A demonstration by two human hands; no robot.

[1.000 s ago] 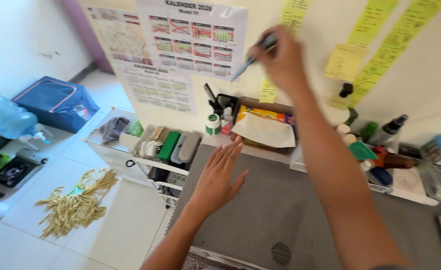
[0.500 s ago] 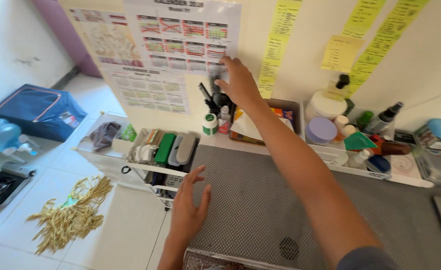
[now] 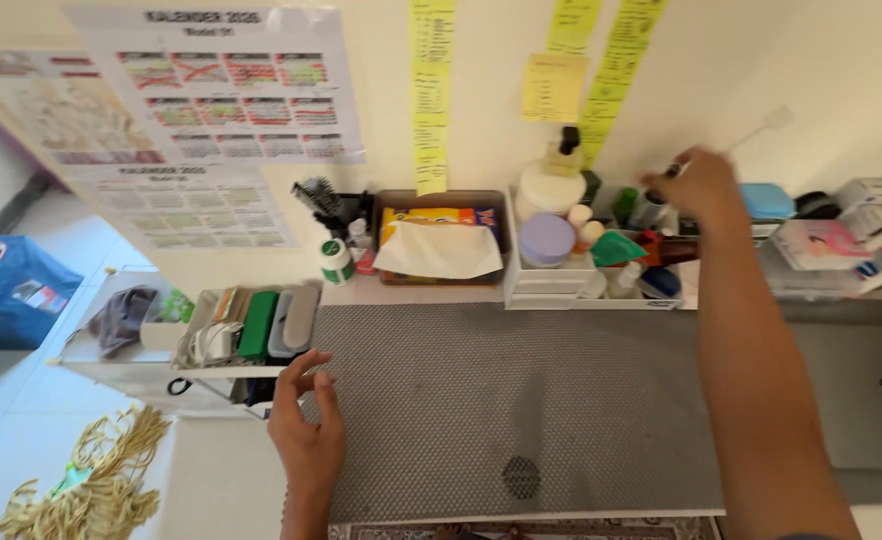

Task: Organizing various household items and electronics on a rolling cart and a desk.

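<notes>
The right hand (image 3: pixel 699 186) reaches among bottles (image 3: pixel 651 212) at two o'clock, fingers curled, grip unclear. The left hand (image 3: pixel 306 430), fingers loosely apart, rests on the mat's (image 3: pixel 521 390) edge at seven o'clock.

Bright, even daylight fills the room; my arm throws a soft shadow on the tabletop (image 3: pixel 521 390), and picture edges look slightly bent.
</notes>
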